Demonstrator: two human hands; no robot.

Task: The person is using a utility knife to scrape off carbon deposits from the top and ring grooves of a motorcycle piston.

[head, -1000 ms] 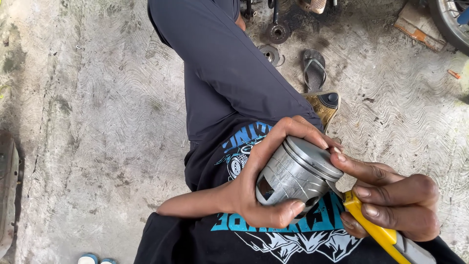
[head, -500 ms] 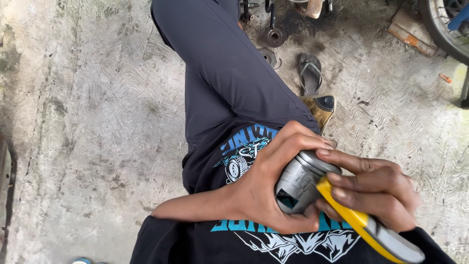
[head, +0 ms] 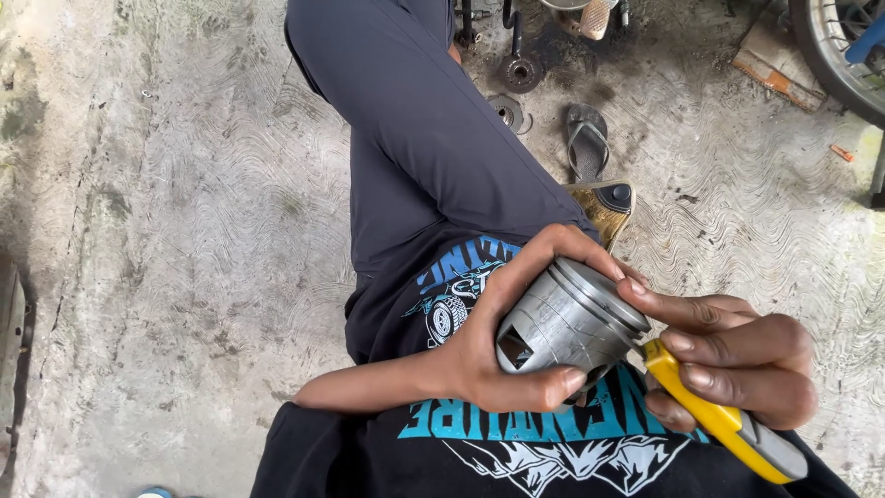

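My left hand (head: 502,346) is wrapped around a grey metal piston (head: 567,323), holding it over my lap with its crown tilted up to the right. A square opening shows on its lower left side. My right hand (head: 737,355) grips a yellow and grey utility knife (head: 724,424) and its index finger rests on the piston's top rim. Whether the blade touches the piston is hidden behind the fingers.
I sit on a rough concrete floor (head: 184,231) with my dark-trousered leg (head: 424,138) stretched out. A sandal (head: 587,138), a yellow-soled shoe (head: 604,207) and round metal parts (head: 521,72) lie beyond it. A wheel (head: 843,55) and a brick (head: 779,65) are at the top right.
The piston has been turned in my left hand, so its side and crown face me more. My right hand with the knife has shifted slightly right.
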